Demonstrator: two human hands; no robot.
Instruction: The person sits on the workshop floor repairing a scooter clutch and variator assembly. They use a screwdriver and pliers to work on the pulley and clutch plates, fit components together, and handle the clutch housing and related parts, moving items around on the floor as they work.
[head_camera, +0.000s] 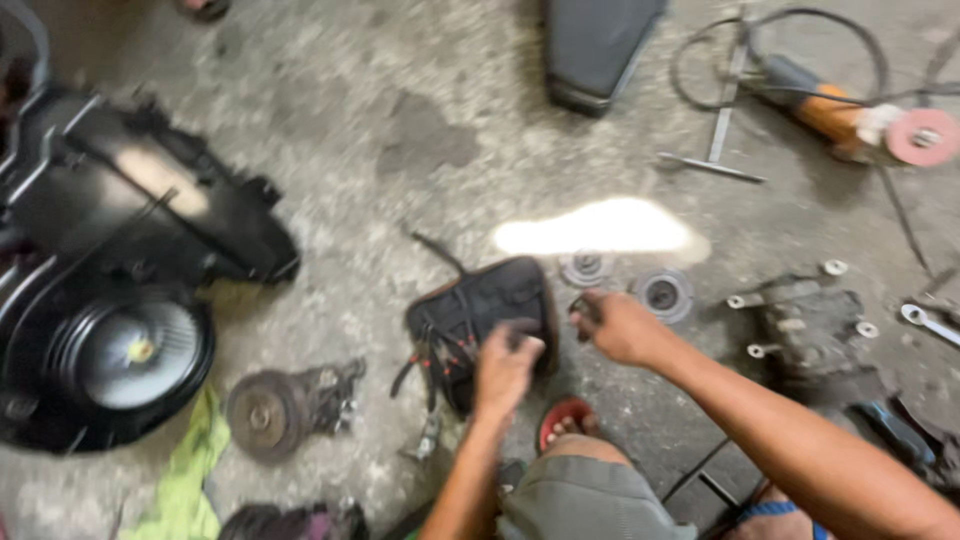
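On the concrete floor (420, 130), the left hand (505, 365) presses curled fingers onto a black tool pouch (475, 315); the right hand (620, 325) pinches its right edge. It looks soft and floppy, best gripped by its rim.

Stained concrete floor (400, 130) (one sunlit patch (600, 228))

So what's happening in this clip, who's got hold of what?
A person crouched on a concrete floor works over a dark tool pouch. The left hand rests on the pouch's near edge; the right hand reaches just beside it, pinching something small and blurred. Around them lie round metal parts, a black engine cover, a pulley assembly and an orange angle grinder.
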